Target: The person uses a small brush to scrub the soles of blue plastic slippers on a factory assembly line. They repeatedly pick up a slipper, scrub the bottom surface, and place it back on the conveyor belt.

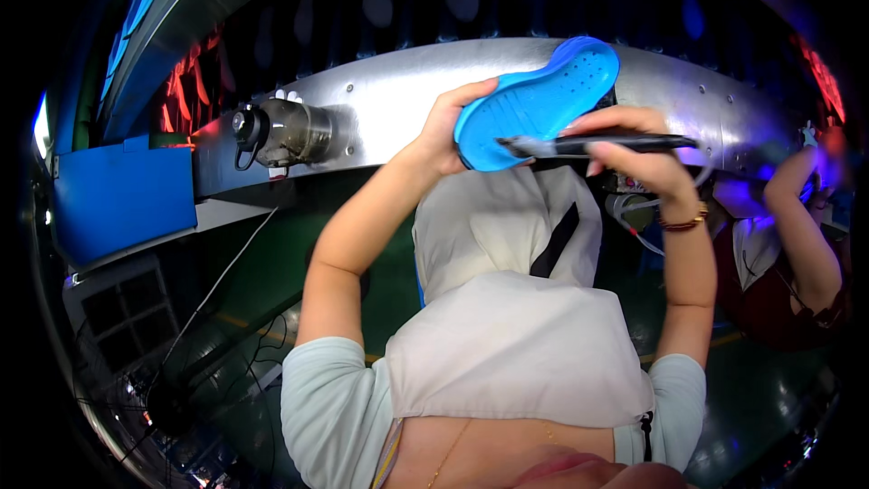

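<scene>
Blue sole being held aslant; brush reaching over its lower end

The left hand is gripping the blue sole from nine o'clock, thumb lying along the rim, fingers mostly passing out of sight; the right hand is pinching the brush between thumb and fingers, sitting at four o'clock from the sole's middle; the left is the nearer, being in contact; right-finger contact with the rim cannot be told. The sole's long axis is running from between seven and eight o'clock to between one and two, above the metal bench and its near edge; the brush is lying almost level, bristles pointing to nine; whether they are touching cannot be told.

Materials: the sole is showing a matt, foam-like face, upturned rim, faint ridges and small round holes towards its upper end; the brush is presenting a smooth black handle and greyish bristles; the bench is gleaming; a dark translucent jug is resting at nine o'clock from the left hand.
</scene>
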`<state>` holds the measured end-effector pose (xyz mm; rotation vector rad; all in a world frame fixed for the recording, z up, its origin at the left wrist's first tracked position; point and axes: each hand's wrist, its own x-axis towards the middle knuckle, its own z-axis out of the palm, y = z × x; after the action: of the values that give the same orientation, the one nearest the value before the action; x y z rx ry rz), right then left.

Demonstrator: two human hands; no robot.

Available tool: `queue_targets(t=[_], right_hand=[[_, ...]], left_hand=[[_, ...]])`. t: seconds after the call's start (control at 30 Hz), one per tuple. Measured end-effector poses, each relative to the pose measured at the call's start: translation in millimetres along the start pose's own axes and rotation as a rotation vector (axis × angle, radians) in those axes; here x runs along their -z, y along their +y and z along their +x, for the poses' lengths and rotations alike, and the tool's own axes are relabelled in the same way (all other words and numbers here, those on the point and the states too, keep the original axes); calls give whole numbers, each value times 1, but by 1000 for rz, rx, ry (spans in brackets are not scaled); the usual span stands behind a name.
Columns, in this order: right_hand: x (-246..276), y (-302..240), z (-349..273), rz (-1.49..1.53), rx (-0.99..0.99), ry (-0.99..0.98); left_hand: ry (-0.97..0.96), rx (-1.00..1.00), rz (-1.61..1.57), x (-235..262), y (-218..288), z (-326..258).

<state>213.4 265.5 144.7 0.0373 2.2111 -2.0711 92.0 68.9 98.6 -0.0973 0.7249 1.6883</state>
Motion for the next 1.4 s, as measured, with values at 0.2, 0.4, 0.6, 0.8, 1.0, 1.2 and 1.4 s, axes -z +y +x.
queue_targets(t=[0.2, 0.4, 0.6, 0.8, 1.0, 1.2, 1.4], right_hand=[[14, 40, 10, -55, 122, 315], [14, 73, 24, -399, 277, 799], [-33, 39, -10, -321, 190, 274], [15, 52, -56, 603, 207, 621], [28, 83, -61, 793, 55, 963], [18, 88, -61, 898, 14, 995], [30, 114, -76, 948, 10, 1019]], left_hand=[[-88, -98, -72, 8, -9, 7], [-46, -94, -53, 7, -21, 8], [21, -156, -33, 24, -20, 11], [-163, -658, 590, -44, 44, -34], [-699, -771, 183, -101, 169, -22], [586, -1956, 1265, -140, 187, 20], [574, -1712, 1764, -162, 200, 68]])
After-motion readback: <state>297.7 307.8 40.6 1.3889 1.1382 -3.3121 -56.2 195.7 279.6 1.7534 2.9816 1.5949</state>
